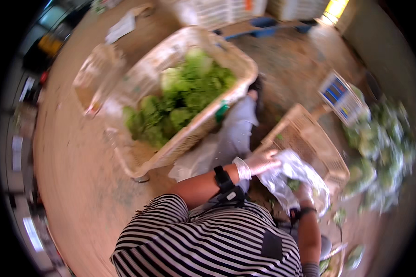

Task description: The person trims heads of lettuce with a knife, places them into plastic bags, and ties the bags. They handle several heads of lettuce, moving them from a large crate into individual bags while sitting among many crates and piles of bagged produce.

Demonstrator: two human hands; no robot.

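Note:
A clear plastic bag is spread in front of me, over the near side of a small tan plastic crate. My left hand, in a thin see-through glove, has hold of the bag's rim. Inside the bag's mouth is my right hand, also gloved, its fingers partly hidden by film and blur. Some green leaves show in the bag next to it; whether the right fingers grip them is unclear. To the left, a large pale plastic crate holds several heads of leafy lettuce.
A digital scale stands beyond the small crate. Bagged green vegetables are heaped along the right wall. A crumpled plastic bag lies left of the large crate, and white crates stand at the back.

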